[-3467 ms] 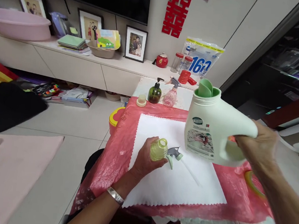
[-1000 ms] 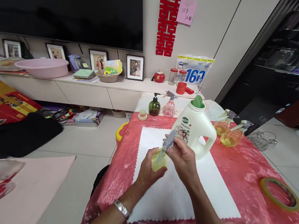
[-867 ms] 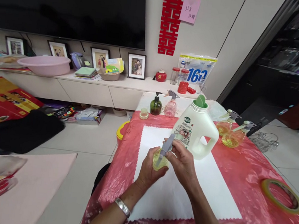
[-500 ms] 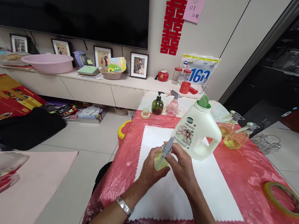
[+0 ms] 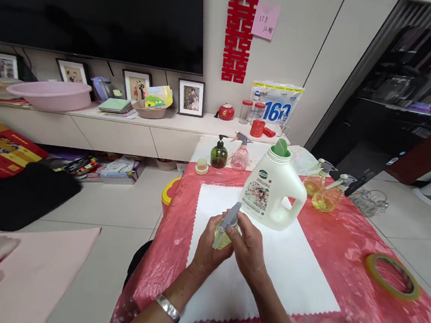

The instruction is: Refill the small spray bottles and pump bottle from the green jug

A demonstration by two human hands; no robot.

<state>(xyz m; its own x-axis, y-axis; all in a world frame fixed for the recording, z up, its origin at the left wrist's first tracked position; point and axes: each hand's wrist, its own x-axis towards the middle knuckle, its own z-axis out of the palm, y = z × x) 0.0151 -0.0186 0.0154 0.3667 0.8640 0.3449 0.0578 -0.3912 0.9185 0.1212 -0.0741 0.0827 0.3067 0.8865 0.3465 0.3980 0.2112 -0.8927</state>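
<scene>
Over there near the jug, my left hand holds the bottle and my right hand pinches its top, probably screwing it on, so next I'd turn gently.

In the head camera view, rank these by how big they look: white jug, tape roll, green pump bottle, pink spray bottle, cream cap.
1. White jug
2. Tape roll
3. Green pump bottle and pink spray bottle: too alike to rank
4. Cream cap
</scene>
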